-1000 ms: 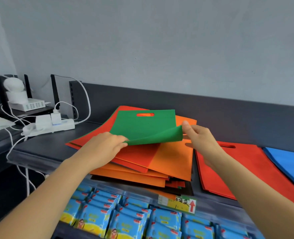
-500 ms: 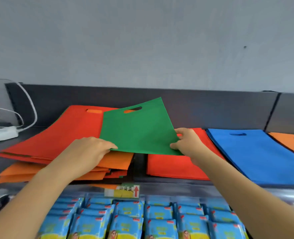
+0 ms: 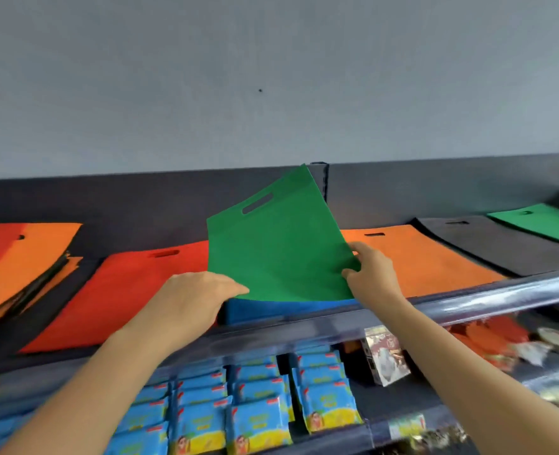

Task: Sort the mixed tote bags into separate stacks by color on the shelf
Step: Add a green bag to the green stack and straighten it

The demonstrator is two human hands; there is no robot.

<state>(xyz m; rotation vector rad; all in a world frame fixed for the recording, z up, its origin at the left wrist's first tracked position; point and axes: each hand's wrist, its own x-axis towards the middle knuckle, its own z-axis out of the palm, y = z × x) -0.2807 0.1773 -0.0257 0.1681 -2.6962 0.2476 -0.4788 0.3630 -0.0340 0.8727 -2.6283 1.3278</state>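
from my end: green bag (image 3: 278, 254) is up off the shelf (image 3: 501, 295), held in both hands over the blue stack (image 3: 271, 308). left hand (image 3: 189, 297) grips the near left corner, fingers curled over the edge. right hand (image 3: 370, 274) pinches the right edge between thumb and fingers. the bag is tilted with its far end raised, handle slot up against the dark back panel (image 3: 107, 198). its near edge sits right over the blue stack, can't tell if it actually touches. red stack (image 3: 124, 290) lies just left of the blue one and orange stack (image 3: 419, 257) just right. past that is a dark stack (image 3: 501, 244), then a green stack (image 3: 547, 224) at the far right end, well apart from the bag i'm holding. mixed pile (image 3: 19, 257) of orange and red sits at the far left, edges fanned out. below are rows of blue packets (image 3: 258, 405). the stuff to their right is too blurry to call.
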